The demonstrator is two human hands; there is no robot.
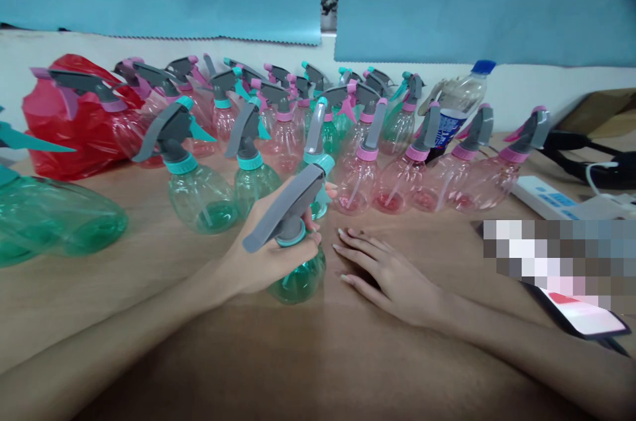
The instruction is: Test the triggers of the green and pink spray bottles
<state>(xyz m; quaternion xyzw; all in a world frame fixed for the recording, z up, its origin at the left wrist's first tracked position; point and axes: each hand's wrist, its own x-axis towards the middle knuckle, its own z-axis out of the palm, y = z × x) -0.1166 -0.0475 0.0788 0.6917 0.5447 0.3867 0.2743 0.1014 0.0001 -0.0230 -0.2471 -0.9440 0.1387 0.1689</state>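
My left hand (273,255) is wrapped round the neck of a green spray bottle (297,283), under its grey and teal spray head. The bottle stands on the table in front of me. My right hand (392,275) rests on the tabletop just right of it, fingers stretched and holding nothing. Behind my left hand are more green spray bottles (201,199) with teal collars. Pink spray bottles (355,182) with pink collars form a row beyond my right hand. At the far left a large green bottle (59,219) is cut off by the frame's edge.
More spray bottles (285,139) crowd the back of the table (238,355), near the wall. A red plastic bag (74,136) lies at the back left. At the right are a tall bottle with a blue cap (460,99), a white power strip (544,197) and a phone (596,321).
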